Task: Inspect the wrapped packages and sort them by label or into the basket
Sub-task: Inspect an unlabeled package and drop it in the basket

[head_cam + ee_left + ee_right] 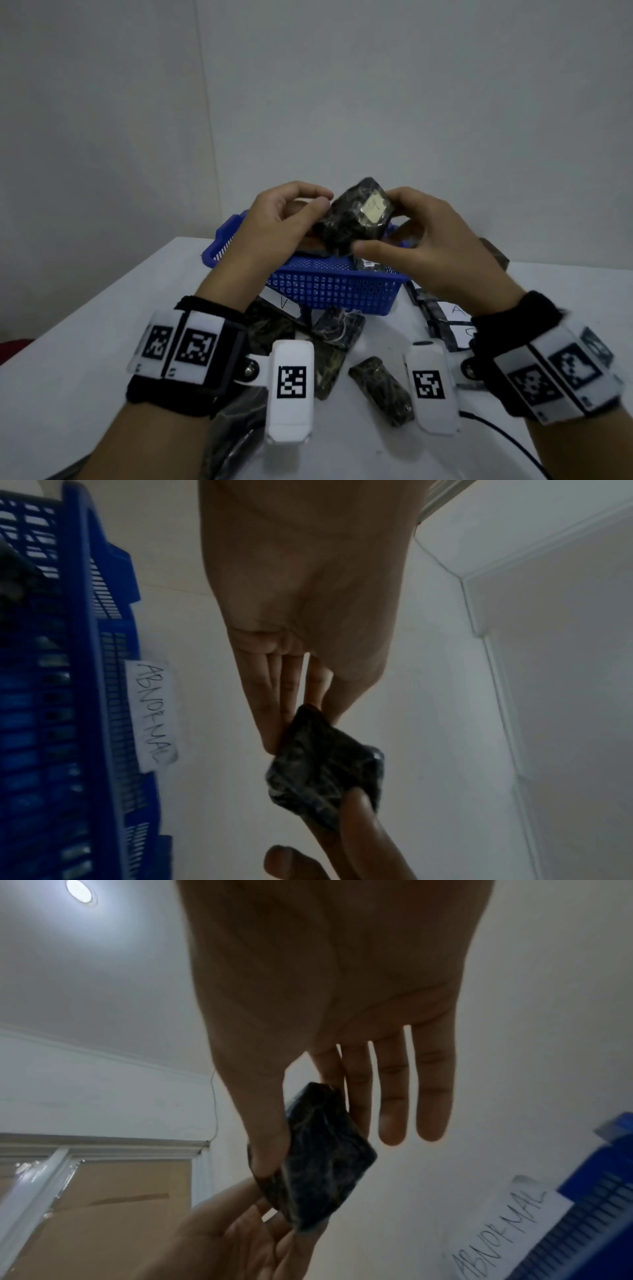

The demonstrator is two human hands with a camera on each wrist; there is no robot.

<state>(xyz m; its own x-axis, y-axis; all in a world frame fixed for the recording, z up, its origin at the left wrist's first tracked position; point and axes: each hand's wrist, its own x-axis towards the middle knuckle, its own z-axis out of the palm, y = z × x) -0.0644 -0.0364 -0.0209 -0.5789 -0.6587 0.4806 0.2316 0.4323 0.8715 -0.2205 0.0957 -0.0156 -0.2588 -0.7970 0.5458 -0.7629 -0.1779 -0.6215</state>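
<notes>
Both hands hold one dark wrapped package [352,214] up above the blue basket [329,291]; a small pale label on its upper face is turned toward me. My left hand [291,212] pinches the package's left end between thumb and fingers. My right hand [411,236] grips its right side, thumb beneath and index finger on top. The left wrist view shows the package [322,769] at the fingertips, and the right wrist view shows the package [315,1156] under the thumb, with the other fingers straight. The basket's paper tag [152,715] reads ABNORMAL.
Several dark wrapped packages lie on the white table [85,342] in front of the basket, one [380,390] between my wrists. More packages with white letter labels [455,311] lie at the right. Others sit inside the basket. A black cable [507,442] runs near my right wrist.
</notes>
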